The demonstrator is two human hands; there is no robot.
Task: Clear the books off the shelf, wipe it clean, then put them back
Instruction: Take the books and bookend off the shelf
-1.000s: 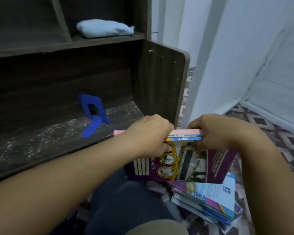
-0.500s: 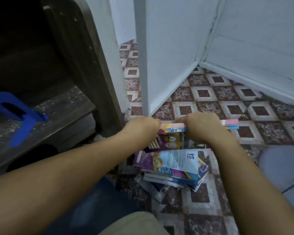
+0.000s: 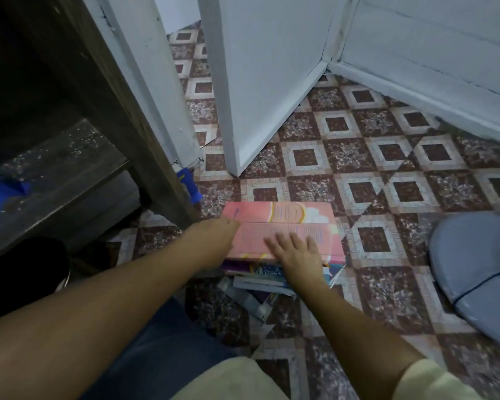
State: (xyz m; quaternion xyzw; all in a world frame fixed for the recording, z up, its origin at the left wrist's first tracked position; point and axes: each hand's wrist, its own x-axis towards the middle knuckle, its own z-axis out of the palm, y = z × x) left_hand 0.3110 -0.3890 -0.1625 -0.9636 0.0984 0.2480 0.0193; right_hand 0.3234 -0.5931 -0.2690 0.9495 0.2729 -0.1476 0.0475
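Right hand [image 3: 296, 249] lies flat, fingers spread, on pink books [image 3: 283, 223] topping an uneven floor pile [image 3: 257, 280] that could slide; left hand [image 3: 214, 241] grip unclear.

Print visible on pink book covers [image 3: 283, 226], too small and blurred to read; no legible text elsewhere.

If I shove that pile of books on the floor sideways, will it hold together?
Probably not. The pile looks uneven, with lower books sticking out at angles, so it may slide apart. The pink books on top look glossy, likely slippery.
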